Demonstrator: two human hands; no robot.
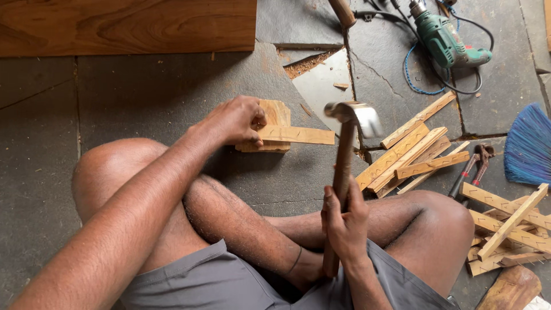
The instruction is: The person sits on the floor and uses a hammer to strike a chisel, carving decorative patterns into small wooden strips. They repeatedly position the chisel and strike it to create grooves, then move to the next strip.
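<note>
Your left hand (238,121) pinches one end of a thin, pale wood strip (298,135), fingers closed on it, holding it flat across a chunky block (274,115) of rough-cut wood that sits on the floor (143,92) just ahead of your crossed legs. Your right hand (344,221) is wrapped tight around the brown wooden handle of a hammer (347,155), whose shiny metal head is raised and blurred just right of the strip's free end. The floor is dark grey stone slabs, cracked and gritty, with sawdust in a broken gap near the top middle. To the right lies a loose pile of strips (410,152), flat and narrow with small dark marks; a second pile (508,227) sits at the right edge. Red-handled pliers (473,169) lie between the piles. A green drill (445,37) with black cord rests at the top right, a blue broom (531,146) at the right edge, and a smooth brown board (126,26) along the top left.
</note>
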